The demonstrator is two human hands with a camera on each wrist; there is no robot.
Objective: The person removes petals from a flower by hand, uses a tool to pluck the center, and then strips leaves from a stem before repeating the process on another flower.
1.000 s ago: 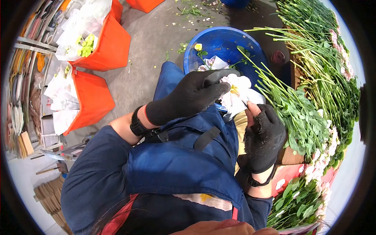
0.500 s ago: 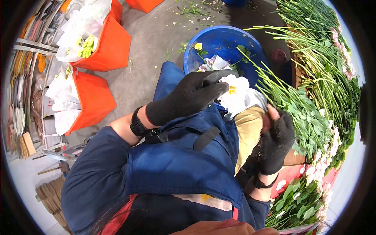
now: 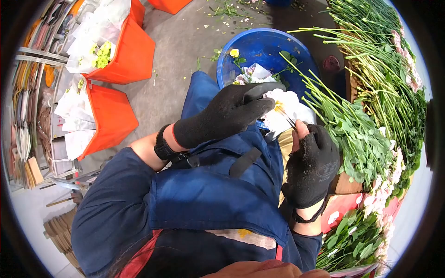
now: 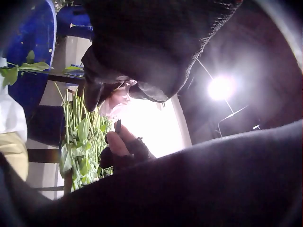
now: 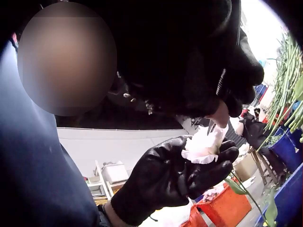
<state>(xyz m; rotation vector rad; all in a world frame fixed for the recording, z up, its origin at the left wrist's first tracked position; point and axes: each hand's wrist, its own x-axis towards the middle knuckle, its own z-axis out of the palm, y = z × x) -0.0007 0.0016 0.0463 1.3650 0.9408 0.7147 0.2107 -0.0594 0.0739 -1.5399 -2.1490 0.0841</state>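
Note:
In a black glove, my left hand (image 3: 218, 113) holds a pale pink-white flower (image 3: 285, 98) between thumb and fingers, its yellow centre showing in the head view. From the right wrist view, the bloom (image 5: 202, 147) rests against the gloved fingers, and a leafy green stem (image 5: 248, 195) runs down below them. My right hand (image 3: 313, 162), also gloved but with bare fingertips, pinches thin metal tweezers (image 3: 289, 120). Their tips reach into the flower's yellow centre. In the left wrist view, glare washes out much around the flower (image 4: 116, 101).
Beyond my hands stands a blue tub (image 3: 303, 48) with a yellow flower (image 3: 234, 53) and wrapping in it. Cut green stems (image 3: 357, 139) with pale blooms lie piled along the right. Orange bins (image 3: 111, 118) stand at the left, and plant scraps (image 3: 232, 13) litter the floor.
My right hand drew back to the right from the flower, then returned with the tweezer tips at its centre. My left hand has kept hold of the flower in nearly the same place.

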